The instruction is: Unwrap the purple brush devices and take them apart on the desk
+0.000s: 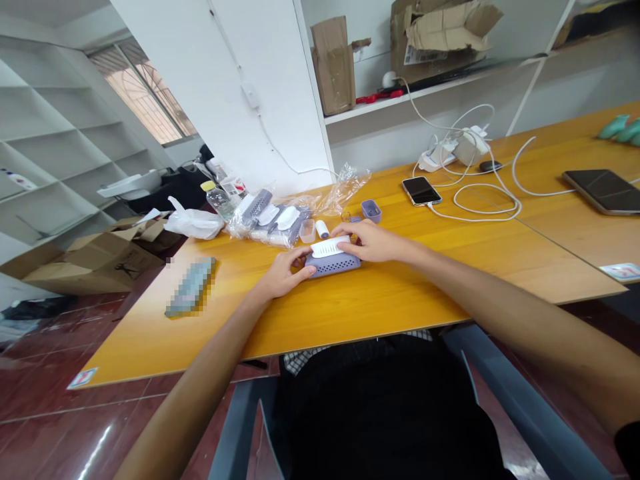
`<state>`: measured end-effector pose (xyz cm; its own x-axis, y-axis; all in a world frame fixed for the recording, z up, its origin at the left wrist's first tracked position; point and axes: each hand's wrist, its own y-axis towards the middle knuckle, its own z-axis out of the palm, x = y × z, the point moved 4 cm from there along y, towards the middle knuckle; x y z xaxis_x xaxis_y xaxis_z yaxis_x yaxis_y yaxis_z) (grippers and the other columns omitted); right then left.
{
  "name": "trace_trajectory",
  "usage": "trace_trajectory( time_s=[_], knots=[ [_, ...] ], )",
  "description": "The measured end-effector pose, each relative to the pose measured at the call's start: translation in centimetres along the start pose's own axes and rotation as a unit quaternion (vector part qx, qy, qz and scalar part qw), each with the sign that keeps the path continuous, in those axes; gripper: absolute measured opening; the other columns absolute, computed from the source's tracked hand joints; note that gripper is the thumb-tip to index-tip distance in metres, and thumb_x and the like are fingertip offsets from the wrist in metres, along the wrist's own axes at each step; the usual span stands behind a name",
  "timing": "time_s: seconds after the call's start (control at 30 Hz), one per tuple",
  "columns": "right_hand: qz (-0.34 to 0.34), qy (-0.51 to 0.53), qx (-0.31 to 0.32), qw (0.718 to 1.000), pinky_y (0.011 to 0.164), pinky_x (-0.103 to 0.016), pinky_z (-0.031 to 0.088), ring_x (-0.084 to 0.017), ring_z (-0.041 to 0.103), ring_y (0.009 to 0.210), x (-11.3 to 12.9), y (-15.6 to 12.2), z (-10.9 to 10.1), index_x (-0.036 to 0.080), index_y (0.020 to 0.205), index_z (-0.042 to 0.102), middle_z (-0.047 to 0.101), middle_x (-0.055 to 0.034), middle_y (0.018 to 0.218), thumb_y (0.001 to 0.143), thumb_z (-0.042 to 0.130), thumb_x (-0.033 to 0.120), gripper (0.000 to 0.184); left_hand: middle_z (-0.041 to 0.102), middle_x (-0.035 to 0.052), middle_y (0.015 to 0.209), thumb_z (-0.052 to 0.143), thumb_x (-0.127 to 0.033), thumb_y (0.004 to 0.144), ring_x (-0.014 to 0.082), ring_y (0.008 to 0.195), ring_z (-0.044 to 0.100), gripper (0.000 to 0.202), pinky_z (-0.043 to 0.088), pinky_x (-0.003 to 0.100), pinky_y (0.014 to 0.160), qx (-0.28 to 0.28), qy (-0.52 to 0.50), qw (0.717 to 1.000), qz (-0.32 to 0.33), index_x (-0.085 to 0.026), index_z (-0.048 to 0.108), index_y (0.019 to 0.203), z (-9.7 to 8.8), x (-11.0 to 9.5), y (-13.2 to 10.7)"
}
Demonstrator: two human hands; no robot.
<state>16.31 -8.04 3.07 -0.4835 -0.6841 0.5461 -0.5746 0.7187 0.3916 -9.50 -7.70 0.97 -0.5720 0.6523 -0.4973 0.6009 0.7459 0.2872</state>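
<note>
Casing [336,266], perforated purple, is pinched by left hand [284,273], slotted white top [326,249] by right hand [369,241].

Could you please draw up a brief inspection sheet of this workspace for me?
Surface: wooden table, with a seam at right.
Job's things: white slotted piece directly above a perforated purple-grey piece; whether joined, unclear.
Clutter: plastic-wrapped pieces, white cylinder, purple cup, bottle, phone, tablet.
Hands: left hand touches the perforated piece's left end; right hand holds the white piece.
Cables: white cables looped at right, one plugged into the phone.
Surroundings: cardboard on shelf and floor; chair.
</note>
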Motion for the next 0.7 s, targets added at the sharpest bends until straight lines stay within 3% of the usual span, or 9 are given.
trace_trajectory(
  time_s=[0.13,0.3,0.4,0.7],
  knots=[
    [-0.003,0.02,0.004,1.0,0.085,-0.037,0.053,-0.026,0.07,0.099,-0.1,0.0,0.1,0.019,0.128,0.072,0.079,-0.0105,0.115,0.084,0.08,0.031,0.046,0.077,0.009,0.116,0.079,-0.062,0.087,0.026,0.095,0.071,0.069,0.059,0.041,0.091,0.007,0.003,1.0,0.01,-0.021,0.065,0.14,0.1,-0.2,-0.1],
    [-0.038,0.004,-0.01,0.999,0.09,-0.037,0.05,-0.025,0.07,0.102,0.9,0.1,0.5,0.021,0.117,0.076,0.079,-0.0077,0.114,0.083,0.079,0.026,0.034,0.07,0.0135,0.135,0.073,-0.056,0.094,0.0311,0.115,0.068,0.059,0.057,0.049,0.102,-0.011,0.036,0.998,0.055,-0.023,0.062,0.141,0.2,-0.9,-0.3],
    [-0.048,0.003,-0.006,0.999,0.087,-0.036,0.05,-0.024,0.07,0.099,1.5,0.1,0.8,0.022,0.12,0.075,0.079,-0.0063,0.112,0.081,0.081,0.027,0.04,0.069,0.0148,0.14,0.072,-0.056,0.096,0.0349,0.128,0.064,0.057,0.051,0.055,0.112,-0.024,0.042,0.994,0.095,-0.022,0.062,0.14,0.3,-1.4,-0.3],
    [-0.032,-0.03,0.018,0.999,0.087,-0.037,0.051,-0.027,0.071,0.1,1.2,-0.1,-0.1,0.02,0.121,0.074,0.079,-0.0077,0.111,0.079,0.081,0.028,0.044,0.074,0.0133,0.133,0.075,-0.066,0.091,0.0315,0.115,0.072,0.065,0.058,0.048,0.103,-0.012,0.005,0.999,0.041,-0.022,0.065,0.137,0.6,-1.1,0.0]
  ],
)
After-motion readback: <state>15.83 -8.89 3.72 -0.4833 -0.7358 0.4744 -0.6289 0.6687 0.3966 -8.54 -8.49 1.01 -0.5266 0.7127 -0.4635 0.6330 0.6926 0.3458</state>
